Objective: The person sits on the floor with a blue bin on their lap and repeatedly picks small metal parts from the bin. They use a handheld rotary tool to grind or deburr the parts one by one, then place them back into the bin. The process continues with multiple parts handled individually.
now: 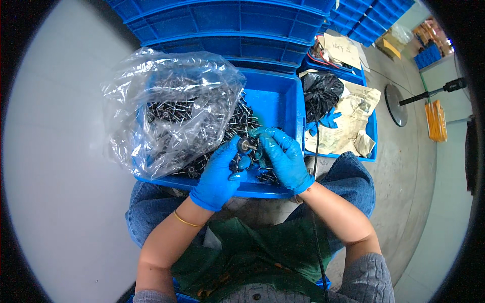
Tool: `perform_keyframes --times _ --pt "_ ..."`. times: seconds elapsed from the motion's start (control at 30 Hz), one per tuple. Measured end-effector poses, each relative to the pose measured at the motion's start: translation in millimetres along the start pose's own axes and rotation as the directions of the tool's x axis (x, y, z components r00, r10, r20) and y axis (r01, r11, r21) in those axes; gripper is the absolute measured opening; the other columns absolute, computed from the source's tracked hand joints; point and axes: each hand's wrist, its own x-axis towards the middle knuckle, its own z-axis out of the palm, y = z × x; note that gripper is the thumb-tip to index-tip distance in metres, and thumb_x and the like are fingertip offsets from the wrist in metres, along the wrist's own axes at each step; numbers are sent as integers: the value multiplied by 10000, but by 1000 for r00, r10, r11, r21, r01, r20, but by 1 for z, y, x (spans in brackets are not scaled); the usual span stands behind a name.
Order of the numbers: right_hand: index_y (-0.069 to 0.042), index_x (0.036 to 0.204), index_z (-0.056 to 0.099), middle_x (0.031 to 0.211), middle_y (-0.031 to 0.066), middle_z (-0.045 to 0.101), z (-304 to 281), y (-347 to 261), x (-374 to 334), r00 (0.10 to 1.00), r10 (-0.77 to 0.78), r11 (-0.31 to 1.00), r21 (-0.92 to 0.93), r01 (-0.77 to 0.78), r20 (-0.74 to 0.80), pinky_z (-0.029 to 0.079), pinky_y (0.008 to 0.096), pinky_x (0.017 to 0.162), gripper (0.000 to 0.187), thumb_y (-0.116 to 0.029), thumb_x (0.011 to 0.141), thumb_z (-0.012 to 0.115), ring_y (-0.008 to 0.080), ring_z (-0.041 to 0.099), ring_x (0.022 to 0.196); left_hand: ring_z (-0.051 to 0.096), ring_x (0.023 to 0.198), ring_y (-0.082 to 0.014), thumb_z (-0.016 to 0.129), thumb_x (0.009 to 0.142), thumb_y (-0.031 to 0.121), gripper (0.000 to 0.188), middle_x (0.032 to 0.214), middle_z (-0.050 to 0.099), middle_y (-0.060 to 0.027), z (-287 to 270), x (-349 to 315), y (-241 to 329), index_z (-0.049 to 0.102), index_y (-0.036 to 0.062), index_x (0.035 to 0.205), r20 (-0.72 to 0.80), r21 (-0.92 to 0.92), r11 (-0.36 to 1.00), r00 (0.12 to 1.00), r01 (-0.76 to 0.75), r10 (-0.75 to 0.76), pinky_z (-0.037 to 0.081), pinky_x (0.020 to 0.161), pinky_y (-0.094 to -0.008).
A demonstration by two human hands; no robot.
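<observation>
My left hand [218,175], in a blue glove, is closed on a small dark round metal part with a pale pin [245,146] sticking out toward the right. Another dark piece seems to sit lower between its fingers, too small to name. Close beside it, my blue-gloved right hand [286,160] has its fingers curled together at the pin's end; what they grip is hidden. Both hands are over the front of a blue plastic bin [277,81], where many small dark parts with shiny pins [241,118] lie heaped.
A clear plastic bag [202,65] with more such parts covers the bin's left side. Blue crates [227,22] stack behind. On the right, a blue tray [373,136] holds brown paper [361,111] and a black bag [322,91]. A black cable [316,202] hangs beside my right arm.
</observation>
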Motion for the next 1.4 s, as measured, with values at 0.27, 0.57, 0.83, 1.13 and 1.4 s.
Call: perform_keyframes --times 0.27,0.57,0.83,1.13,1.4 --pt "-23 845 605 754 96 611 -28 7 32 977 210 938 -290 -189 41 458 270 599 226 -231 771 552 162 573 627 449 510 -20 423 859 218 180 659 533 8 14 4 32 532 87 916 -305 -114 979 932 169 -197 311 388 -146" --pt "-84 712 630 675 112 603 -40 114 31 804 -40 -393 -749 533 593 457 378 524 157 -148 683 490 253 592 619 554 838 -160 501 801 259 231 943 571 -55 -10 6 33 511 104 971 -121 -623 763 943 170 -309 409 540 -210" --pt "-65 707 597 639 124 585 -34 88 39 890 290 41 -934 356 352 455 348 565 180 -218 750 511 215 562 556 521 696 -115 497 806 173 200 844 533 -36 -10 6 54 501 82 984 -211 -564 815 930 136 -301 387 416 -186" --pt "-78 779 527 598 17 512 -10 8 8 862 485 693 534 -484 150 363 188 386 182 -254 815 503 92 470 463 486 682 -75 526 760 33 230 879 509 -35 -1 2 37 521 42 990 -132 -89 981 974 173 -183 408 488 -191" --pt "-105 835 511 634 9 507 -8 14 5 816 504 506 668 -545 284 380 177 379 142 -241 833 468 69 464 460 510 661 -69 595 699 -6 281 751 542 -25 22 2 40 516 26 967 -83 152 987 995 62 -49 428 550 -196"
